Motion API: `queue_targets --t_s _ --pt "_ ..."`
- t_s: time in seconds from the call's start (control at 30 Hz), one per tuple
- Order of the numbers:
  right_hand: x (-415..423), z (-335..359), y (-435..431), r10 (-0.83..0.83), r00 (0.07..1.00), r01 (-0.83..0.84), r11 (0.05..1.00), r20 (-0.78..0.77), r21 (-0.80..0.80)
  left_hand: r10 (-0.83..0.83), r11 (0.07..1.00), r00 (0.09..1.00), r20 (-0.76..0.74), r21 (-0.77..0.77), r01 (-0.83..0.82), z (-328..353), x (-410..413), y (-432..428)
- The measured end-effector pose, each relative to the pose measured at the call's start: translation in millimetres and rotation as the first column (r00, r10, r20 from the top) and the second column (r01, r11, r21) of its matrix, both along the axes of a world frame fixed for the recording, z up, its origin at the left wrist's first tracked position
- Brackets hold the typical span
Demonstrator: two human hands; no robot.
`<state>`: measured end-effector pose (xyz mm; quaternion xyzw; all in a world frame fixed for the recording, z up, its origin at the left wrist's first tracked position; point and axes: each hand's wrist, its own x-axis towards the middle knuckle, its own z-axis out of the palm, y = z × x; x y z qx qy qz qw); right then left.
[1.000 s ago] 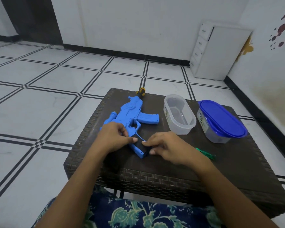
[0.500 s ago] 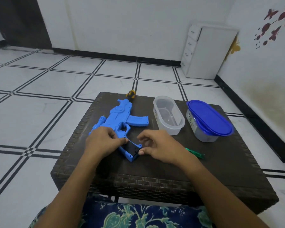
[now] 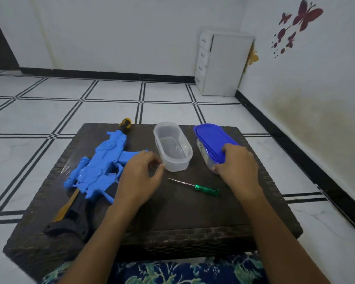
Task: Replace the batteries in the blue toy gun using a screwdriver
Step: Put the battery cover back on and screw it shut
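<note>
Blue toy gun [image 3: 103,162] lies flat on the left side of the dark woven table [image 3: 193,218], its black stock toward the person. Nothing shows if its battery door is open, because the left hand [image 3: 139,177] covers the grip. That hand rests just beside the gun with loosely curled fingers, thumb and finger close together; I cannot tell if they pinch something small. The green screwdriver [image 3: 195,187] lies alone on the table between the hands, with nobody holding it. A clear empty tub [image 3: 172,146] stands behind it. The right hand [image 3: 237,167] is wrapped over the near end of the tub with the blue lid [image 3: 212,140], holding it. New batteries are probably inside, so most of the job seems left.
</note>
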<state>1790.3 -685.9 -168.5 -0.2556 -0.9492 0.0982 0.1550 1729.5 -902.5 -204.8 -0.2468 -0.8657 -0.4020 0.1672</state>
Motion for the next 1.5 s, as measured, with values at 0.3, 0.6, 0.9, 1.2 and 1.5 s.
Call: queue_targets --t_s 0.3,0.6,0.9,1.2,1.5 --pt "18.4 28.5 -15.3 0.089 0.924 -0.111 0.993 -0.371 -0.039 -0.150 0.965 0.925 0.349 0.255 0.060 14.3 20.8 26.0" --pt "-34.2 15.0 -48.9 -0.367 0.873 -0.212 0.305 -0.320 -0.928 -0.356 0.665 0.650 0.671 0.671 -0.328 57.3 1.6 42.7" --pt "-65.1 -1.5 -41.7 -0.191 0.943 -0.020 0.785 -0.272 -0.619 0.106 0.924 0.798 0.593 0.237 -0.299 32.0 -34.7 43.3" --pt "-73.8 -15.1 -41.3 -0.096 0.981 0.024 0.922 -0.166 -0.386 0.114 0.926 0.732 0.672 0.195 -0.323 13.1 -34.0 51.3" --pt "-86.8 -4.5 -34.0 -0.039 0.999 0.048 0.923 0.031 -0.381 0.002 0.843 0.452 0.892 0.242 -0.480 14.5 -54.7 57.4"
